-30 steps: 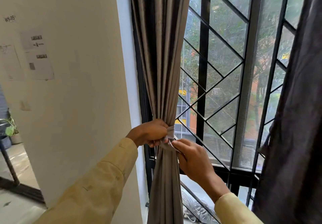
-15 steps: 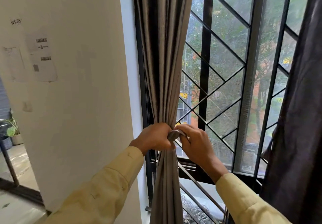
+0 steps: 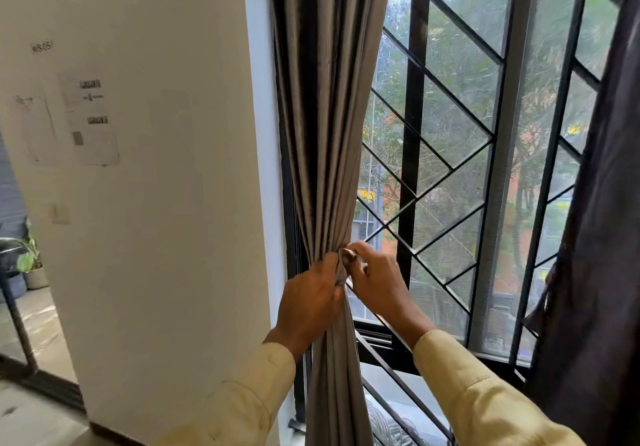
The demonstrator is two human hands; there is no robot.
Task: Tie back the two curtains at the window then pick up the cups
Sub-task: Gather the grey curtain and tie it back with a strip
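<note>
1. The left hand [image 3: 308, 301] has its fingers closed round the gathered grey curtain [image 3: 327, 140] at its waist
2. The right hand [image 3: 375, 281] pinches a strip of tie fabric [image 3: 347, 257] against the bunch
3. Beside them: white wall [image 3: 156, 203], black window grille [image 3: 433, 182], dark curtain [image 3: 602, 237] at right

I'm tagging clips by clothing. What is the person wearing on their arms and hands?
Both arms are in long pale yellow sleeves with buttoned-style cuffs ending at the wrists. The left sleeve shows a few faint smudges. The left hand and right hand are bare: no gloves, rings, watch or bracelets can be seen.
</note>
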